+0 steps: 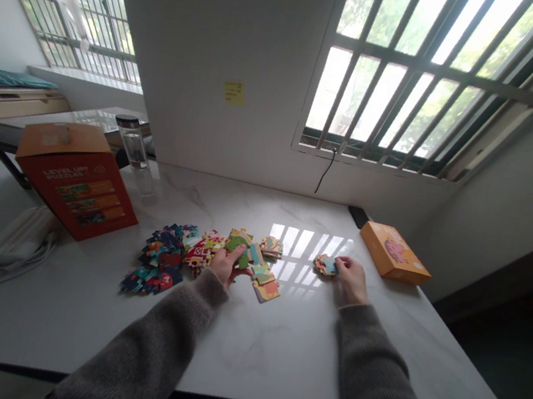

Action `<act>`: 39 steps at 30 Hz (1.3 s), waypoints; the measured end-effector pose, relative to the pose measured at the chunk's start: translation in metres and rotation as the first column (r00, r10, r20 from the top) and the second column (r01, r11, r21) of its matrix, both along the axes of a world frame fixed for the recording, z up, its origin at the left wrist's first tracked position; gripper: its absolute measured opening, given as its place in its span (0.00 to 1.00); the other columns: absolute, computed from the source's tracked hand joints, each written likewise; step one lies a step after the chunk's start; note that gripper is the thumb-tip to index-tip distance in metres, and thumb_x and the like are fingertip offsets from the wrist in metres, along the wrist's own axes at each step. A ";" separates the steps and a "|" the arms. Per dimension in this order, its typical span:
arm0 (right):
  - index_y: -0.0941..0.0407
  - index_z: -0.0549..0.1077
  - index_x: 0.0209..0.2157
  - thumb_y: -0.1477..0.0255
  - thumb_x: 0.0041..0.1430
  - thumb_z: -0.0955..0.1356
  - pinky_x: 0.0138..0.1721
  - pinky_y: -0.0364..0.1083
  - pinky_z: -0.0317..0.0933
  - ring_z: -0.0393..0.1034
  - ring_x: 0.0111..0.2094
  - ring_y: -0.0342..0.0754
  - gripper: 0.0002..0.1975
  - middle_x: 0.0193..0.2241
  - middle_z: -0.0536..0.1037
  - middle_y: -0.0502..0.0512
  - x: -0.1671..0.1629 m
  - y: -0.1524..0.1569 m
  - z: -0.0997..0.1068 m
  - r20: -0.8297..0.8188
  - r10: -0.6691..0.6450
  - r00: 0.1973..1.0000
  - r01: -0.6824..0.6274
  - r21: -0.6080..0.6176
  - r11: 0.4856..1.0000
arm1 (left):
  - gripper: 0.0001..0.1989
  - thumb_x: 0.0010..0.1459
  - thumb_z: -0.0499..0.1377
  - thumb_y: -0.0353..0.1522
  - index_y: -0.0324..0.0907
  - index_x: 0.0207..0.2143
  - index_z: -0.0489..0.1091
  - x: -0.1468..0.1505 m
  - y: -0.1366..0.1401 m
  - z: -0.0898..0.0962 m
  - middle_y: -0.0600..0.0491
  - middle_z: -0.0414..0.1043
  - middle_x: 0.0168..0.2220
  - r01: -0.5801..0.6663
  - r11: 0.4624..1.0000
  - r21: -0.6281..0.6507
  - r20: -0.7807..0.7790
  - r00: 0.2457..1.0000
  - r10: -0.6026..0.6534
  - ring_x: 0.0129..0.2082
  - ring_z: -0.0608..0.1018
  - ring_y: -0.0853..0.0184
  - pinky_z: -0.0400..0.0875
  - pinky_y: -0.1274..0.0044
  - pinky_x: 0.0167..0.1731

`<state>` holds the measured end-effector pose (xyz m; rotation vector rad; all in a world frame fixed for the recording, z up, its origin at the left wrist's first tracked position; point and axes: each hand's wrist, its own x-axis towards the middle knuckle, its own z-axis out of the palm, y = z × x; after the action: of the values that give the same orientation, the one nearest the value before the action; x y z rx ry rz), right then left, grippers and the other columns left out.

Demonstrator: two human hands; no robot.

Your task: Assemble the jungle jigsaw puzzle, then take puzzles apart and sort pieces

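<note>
Puzzle pieces lie in groups across the white marbled table (268,348). My left hand (226,265) is closed on green and yellow puzzle pieces (242,243), thumb on top. Beneath and left of it are red and white pieces (200,253) and a heap of dark blue pieces (160,260). To its right sit a small stack (271,247) and some yellow-orange pieces (266,288). My right hand (351,280) pinches a light blue puzzle piece (329,265) at a small pile of pieces (319,266); whether that piece touches the pile I cannot tell.
A red puzzle box (95,193) stands at the left, beside a white power strip with cables (18,248). Behind it is a glass bottle (134,145). At the right lie an orange box (394,253) and a dark phone-like object (357,216).
</note>
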<state>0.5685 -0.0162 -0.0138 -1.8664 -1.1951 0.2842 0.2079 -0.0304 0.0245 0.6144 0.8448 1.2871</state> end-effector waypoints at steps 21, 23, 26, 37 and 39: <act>0.54 0.68 0.51 0.61 0.59 0.68 0.28 0.44 0.61 0.66 0.28 0.45 0.20 0.26 0.70 0.47 -0.204 -0.043 0.024 -0.377 0.621 0.687 -0.535 0.316 0.783 | 0.18 0.41 0.72 0.36 0.36 0.29 0.69 0.003 -0.001 -0.008 0.57 0.70 0.21 0.032 0.990 0.140 -0.052 0.998 -0.025 0.15 0.70 0.74 0.69 0.80 0.16; 0.56 0.72 0.42 0.60 0.59 0.69 0.29 0.44 0.61 0.67 0.29 0.45 0.15 0.29 0.72 0.50 -0.200 -0.041 0.023 -0.298 0.609 0.735 -0.538 0.291 0.791 | 0.18 0.40 0.73 0.36 0.37 0.27 0.69 0.001 0.004 -0.015 0.59 0.68 0.19 0.009 0.986 0.167 -0.120 0.993 0.012 0.14 0.67 0.76 0.64 0.81 0.13; 0.56 0.73 0.44 0.60 0.59 0.68 0.30 0.44 0.62 0.66 0.28 0.44 0.16 0.29 0.72 0.50 -0.198 -0.039 0.025 -0.253 0.676 0.692 -0.622 0.266 0.736 | 0.16 0.40 0.72 0.36 0.37 0.23 0.69 -0.001 0.011 -0.027 0.59 0.67 0.17 0.028 0.972 0.233 -0.269 0.962 0.036 0.12 0.65 0.77 0.58 0.83 0.12; 0.56 0.70 0.52 0.62 0.53 0.70 0.26 0.43 0.62 0.67 0.24 0.43 0.25 0.25 0.70 0.45 -0.165 0.023 0.031 -0.412 0.512 0.754 -0.442 0.260 0.859 | 0.15 0.55 0.58 0.37 0.32 0.37 0.71 -0.002 0.006 -0.011 0.45 0.78 0.27 0.108 0.994 0.005 0.049 0.993 -0.108 0.21 0.77 0.67 0.71 0.77 0.19; 0.56 0.72 0.51 0.64 0.54 0.69 0.27 0.43 0.61 0.66 0.24 0.44 0.23 0.23 0.70 0.45 -0.167 0.037 0.028 -0.329 0.443 0.834 -0.389 0.219 0.895 | 0.14 0.54 0.61 0.36 0.32 0.37 0.71 -0.002 0.006 -0.010 0.44 0.78 0.28 0.079 0.996 0.028 0.023 0.997 -0.080 0.22 0.78 0.66 0.73 0.77 0.21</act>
<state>0.4016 0.0205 0.0139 -1.3309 -1.3039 0.7414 0.2063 -0.0243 0.0141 0.6464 0.7771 1.2328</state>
